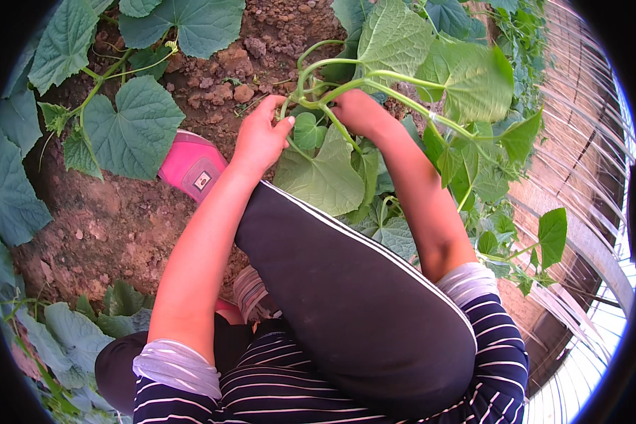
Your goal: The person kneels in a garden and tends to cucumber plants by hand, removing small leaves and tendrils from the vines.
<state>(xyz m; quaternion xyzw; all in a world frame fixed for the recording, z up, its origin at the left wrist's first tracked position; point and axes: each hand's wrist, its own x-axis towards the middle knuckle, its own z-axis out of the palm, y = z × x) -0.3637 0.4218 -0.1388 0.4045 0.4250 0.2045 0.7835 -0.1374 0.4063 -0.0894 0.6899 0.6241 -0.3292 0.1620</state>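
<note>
A cucumber vine [397, 94] with thick pale green stems arches before me, its stems meeting in a curled cluster between my hands. My left hand [262, 135] pinches a thin stem at the left of that cluster, thumb and fingers together. To the right, my right hand [358, 112] reaches in behind the main stem, its fingers bent and partly hidden. I cannot tell what they grip. A broad leaf [323, 172] hangs below the cluster, and a small round leaf [309, 131] lies between the hands. A pale clip or tie [432, 116] sits on the stem at right.
More cucumber plants stand at left [132, 127] and lower left [69, 339]. Lumpy brown soil [111, 228] lies between rows. My pink shoe [193, 164] and raised dark-trousered knee [350, 297] are close beneath my arms. Pale strings or strips [577, 95] run along the right side.
</note>
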